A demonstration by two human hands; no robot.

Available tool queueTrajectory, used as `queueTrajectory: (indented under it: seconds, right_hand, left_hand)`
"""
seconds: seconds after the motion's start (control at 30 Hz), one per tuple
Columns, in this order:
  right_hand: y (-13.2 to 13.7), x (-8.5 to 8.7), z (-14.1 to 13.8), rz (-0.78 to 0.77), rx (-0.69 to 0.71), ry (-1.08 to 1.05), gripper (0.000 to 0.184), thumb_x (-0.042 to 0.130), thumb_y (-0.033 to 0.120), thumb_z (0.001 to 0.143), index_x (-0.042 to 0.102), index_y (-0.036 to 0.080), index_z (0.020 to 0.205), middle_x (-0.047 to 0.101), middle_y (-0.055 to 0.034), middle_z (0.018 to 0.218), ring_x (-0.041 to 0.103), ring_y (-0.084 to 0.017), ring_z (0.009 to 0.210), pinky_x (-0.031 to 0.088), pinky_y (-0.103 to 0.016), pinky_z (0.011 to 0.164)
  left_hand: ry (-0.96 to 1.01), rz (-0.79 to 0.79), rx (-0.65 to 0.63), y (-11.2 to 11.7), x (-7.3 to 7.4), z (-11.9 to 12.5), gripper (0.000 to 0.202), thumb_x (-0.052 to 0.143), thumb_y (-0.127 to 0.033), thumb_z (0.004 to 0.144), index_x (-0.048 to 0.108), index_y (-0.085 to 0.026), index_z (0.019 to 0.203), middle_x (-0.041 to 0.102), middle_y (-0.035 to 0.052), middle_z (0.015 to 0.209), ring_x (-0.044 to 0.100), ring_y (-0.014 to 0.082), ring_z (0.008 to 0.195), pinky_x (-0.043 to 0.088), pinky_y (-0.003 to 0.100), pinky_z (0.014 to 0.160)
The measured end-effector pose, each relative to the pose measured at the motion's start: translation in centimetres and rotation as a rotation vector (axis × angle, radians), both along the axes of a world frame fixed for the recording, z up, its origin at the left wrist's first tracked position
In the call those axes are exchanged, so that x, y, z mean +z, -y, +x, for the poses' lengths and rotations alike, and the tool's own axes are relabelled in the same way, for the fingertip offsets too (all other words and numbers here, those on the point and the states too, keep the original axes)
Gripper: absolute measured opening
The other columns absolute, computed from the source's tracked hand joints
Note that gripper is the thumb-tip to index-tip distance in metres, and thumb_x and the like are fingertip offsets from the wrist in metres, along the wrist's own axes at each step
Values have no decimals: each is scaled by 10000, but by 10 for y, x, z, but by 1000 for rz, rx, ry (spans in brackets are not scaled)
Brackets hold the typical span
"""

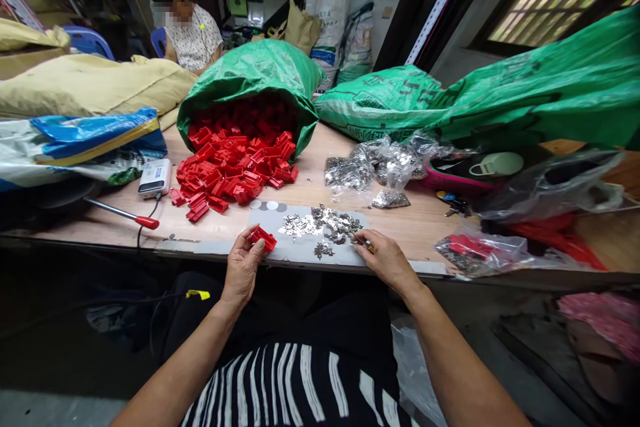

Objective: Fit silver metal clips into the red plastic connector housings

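1. Nearest the wearer, the left grip [243, 263] is pinching one red piece [265, 240] between thumb and fingers, just above the near edge of the surface [425, 227]. The piece is projecting rightward from the fingertips; its long axis is running roughly left to right, the right end slanting slightly toward the wearer.

2. Opposite, the right grip [385, 257] is bending its fingers in toward the thumb at the right margin of the small metal pieces [303, 225]. A tiny yellowish detail is showing among the fingers; whether anything is being held cannot be told.

3. Between the two hands, the metal pieces are spreading over a grey mat [295, 252], with a small separate cluster lying on the near side. From the right grip they are lying leftward; from the red piece, rightward and slightly farther off. The right fingertips are standing closer to that near cluster than the left ones are.

4. Beyond the left hand, a heap of red parts [230, 177] is spilling from the mouth of a green bag [255, 70]; beyond the right, clear bags [350, 173] are holding more metal parts.

5. Farthest, behind the sacks, a co-worker [193, 37] is sitting.
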State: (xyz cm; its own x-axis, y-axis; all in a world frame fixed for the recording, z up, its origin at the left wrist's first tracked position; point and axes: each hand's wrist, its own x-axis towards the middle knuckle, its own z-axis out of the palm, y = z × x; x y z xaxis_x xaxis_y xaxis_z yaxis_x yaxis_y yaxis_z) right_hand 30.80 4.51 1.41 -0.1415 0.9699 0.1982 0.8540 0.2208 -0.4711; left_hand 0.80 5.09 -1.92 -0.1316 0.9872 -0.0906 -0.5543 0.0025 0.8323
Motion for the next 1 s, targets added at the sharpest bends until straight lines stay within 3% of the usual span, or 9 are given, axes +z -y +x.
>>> queueTrajectory:
  seconds: [0.23,0.47,0.7,0.8,1.0]
  right_hand:
    - [-11,-5,-10,61,44,-17,254,546,208,855,631,237,1093,645,-59,1077,622,-210,982,490,-347,881]
    - [-11,-4,-18,19,38,15,84,570,191,849,633,230,888,640,-28,939,620,-178,844,494,-302,796]
    - [10,-1,-14,25,133,-59,144,555,217,871,647,238,980,651,-48,983,626,-192,905,497,-311,816]
    - [12,-1,-8,31,55,-71,183,552,237,871,642,218,1029,661,-71,1004,629,-216,938,493,-341,843]
    - [9,-3,-11,-7,-36,7,121,544,256,877,637,225,949,664,-49,938,629,-214,881,481,-334,800]
  left_hand:
    - [-2,-9,5,-1,-2,0,439,769,-260,713,629,-224,1127,701,22,965,681,123,847,546,227,765]
    - [5,-10,0,-1,-2,-1,439,771,-260,714,632,-230,1129,701,17,961,677,123,858,540,226,769]
    - [8,-8,8,-1,-1,-1,430,784,-268,694,644,-228,1098,699,13,946,673,124,837,541,242,768]
    - [10,-7,8,-1,-1,0,424,783,-264,694,647,-229,1095,696,15,950,672,124,841,541,238,767]
    - [14,-13,8,0,-1,1,432,788,-263,689,648,-231,1096,692,10,950,669,112,838,538,217,758]
